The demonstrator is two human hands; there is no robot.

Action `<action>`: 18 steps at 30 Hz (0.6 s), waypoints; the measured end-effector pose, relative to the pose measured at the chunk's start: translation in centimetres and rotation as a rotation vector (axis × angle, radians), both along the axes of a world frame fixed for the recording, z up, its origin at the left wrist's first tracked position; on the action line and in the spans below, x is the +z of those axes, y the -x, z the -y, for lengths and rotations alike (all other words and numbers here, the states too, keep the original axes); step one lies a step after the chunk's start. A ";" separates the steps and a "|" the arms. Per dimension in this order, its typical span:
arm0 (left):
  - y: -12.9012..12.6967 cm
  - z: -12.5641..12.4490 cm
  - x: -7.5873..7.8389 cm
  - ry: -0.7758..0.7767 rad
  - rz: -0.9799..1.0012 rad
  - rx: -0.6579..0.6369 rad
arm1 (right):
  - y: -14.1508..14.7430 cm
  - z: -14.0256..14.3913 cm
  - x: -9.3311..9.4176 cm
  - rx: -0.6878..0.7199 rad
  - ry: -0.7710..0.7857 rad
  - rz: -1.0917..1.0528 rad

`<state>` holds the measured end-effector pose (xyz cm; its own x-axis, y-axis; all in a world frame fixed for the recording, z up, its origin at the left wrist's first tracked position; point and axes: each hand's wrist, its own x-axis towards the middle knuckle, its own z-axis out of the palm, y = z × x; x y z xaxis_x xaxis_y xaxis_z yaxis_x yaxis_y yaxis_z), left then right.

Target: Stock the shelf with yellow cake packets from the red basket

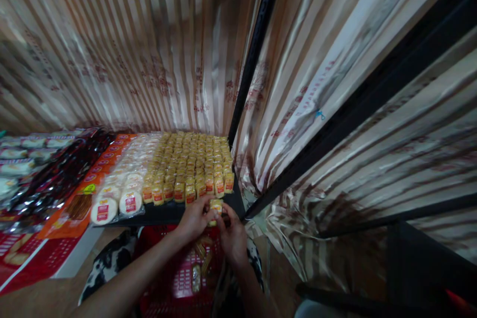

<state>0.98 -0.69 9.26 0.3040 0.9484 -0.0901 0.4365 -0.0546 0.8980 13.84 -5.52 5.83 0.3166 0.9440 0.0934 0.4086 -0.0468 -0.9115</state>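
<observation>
The left hand (194,219) and right hand (233,236) are close together, both pinching one small yellow packet (215,204) by the front edge of the black shelf (160,213), near its right corner. Rows of yellow packets (188,161) fill that corner, and a red basket (154,238) sits below

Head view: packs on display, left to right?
White-and-blue packs → dark packs → orange packs → white round packs → yellow packs.

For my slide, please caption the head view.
Left hand and right hand hold a yellow snack packet near similar packet rows.
</observation>
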 end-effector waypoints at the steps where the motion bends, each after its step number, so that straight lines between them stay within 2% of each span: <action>1: -0.4 -0.5 0.4 -0.026 -0.021 -0.018 | -0.2 -0.3 0.3 -0.009 0.007 0.000; 5: -1.5 -2.7 2.0 -0.115 -0.058 -0.063 | -0.8 -1.6 1.4 -0.081 -0.025 0.036; 9: -2.5 -5.4 3.6 -0.193 -0.081 0.002 | -1.3 -3.3 1.6 -0.166 -0.145 0.010; 13: -3.7 -8.4 5.4 -0.257 -0.075 0.044 | -2.2 -6.6 0.9 -0.227 -0.122 -0.052; 18: -5.1 -11.4 7.0 -0.246 -0.134 0.124 | -3.8 -11.4 0.1 -0.326 -0.064 -0.083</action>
